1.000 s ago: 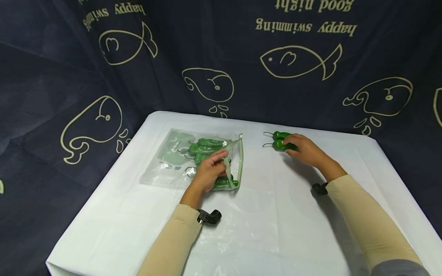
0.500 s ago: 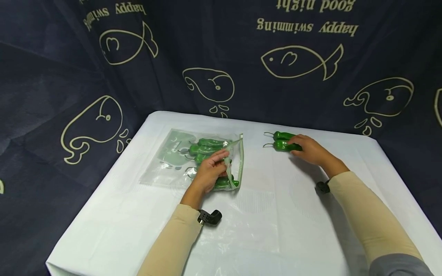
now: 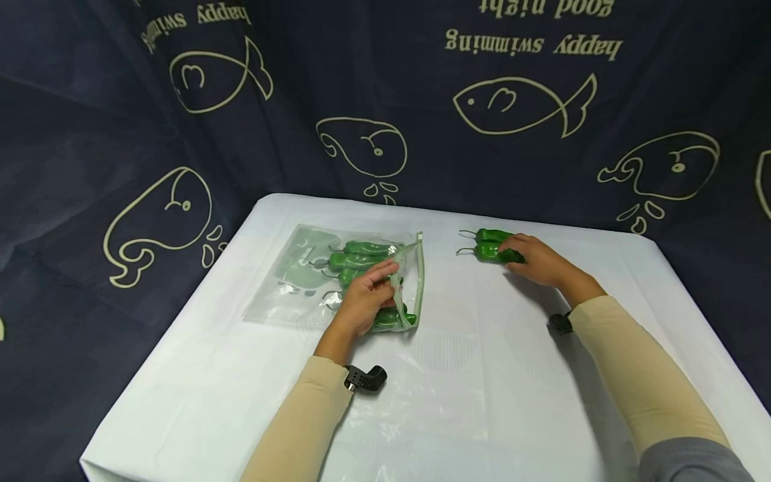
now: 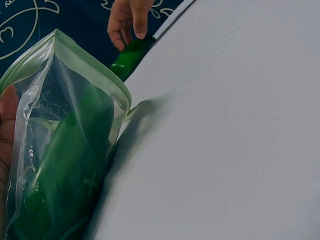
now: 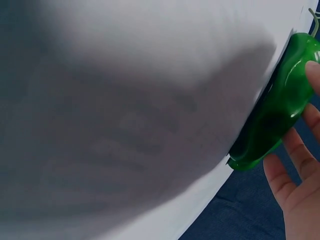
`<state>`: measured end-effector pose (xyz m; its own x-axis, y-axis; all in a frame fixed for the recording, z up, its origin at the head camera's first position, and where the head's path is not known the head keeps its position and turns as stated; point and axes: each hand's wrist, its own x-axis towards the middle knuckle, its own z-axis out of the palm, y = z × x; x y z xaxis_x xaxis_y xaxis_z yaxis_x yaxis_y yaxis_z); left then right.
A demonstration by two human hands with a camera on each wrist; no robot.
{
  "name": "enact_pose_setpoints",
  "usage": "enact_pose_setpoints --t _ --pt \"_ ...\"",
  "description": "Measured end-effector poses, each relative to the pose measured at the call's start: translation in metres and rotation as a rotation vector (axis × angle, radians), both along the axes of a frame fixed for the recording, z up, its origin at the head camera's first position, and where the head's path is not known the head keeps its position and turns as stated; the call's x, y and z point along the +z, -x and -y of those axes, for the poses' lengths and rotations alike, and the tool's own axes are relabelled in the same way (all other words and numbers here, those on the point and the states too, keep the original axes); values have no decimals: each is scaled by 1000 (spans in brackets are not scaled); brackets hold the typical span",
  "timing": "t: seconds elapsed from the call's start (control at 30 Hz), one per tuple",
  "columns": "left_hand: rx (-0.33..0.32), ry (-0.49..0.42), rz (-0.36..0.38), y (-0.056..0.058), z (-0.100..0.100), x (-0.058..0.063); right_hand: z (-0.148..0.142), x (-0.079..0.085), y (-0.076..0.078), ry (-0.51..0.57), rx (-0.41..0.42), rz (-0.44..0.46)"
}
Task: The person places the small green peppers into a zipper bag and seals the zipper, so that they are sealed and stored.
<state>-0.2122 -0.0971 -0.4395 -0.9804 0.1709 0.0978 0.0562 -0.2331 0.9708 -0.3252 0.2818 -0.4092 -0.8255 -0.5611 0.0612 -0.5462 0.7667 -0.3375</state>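
My left hand (image 3: 359,304) grips the mouth edge of a clear zip bag (image 3: 295,268), lifting one side so it gapes to the right. Several green peppers (image 3: 352,260) lie inside the bag. In the left wrist view its pale green zip strip (image 4: 92,67) stands raised, with a pepper (image 4: 75,155) behind the film. On the right, my right hand (image 3: 536,261) holds the blunt end of the nearer loose green pepper (image 3: 486,252), its stem pointing left. The right wrist view shows fingers (image 5: 295,150) along this pepper (image 5: 285,100). Just behind it lies a second pepper (image 3: 490,235).
A white cloth (image 3: 446,402) covers the table, and its back edge runs just behind the loose peppers. Dark blue fabric (image 3: 421,80) with fish and whale drawings hangs behind. Each wrist carries a small black camera (image 3: 367,379).
My right hand has slid slightly right along the nearer loose pepper, toward its blunt end. The left hand and the bag have stayed put.
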Motion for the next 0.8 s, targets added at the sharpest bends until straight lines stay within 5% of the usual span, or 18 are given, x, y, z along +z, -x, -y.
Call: enact_pose_setpoints --t 0.8 --pt "4 -7 -2 -1 1 1 9 -8 2 5 -91 92"
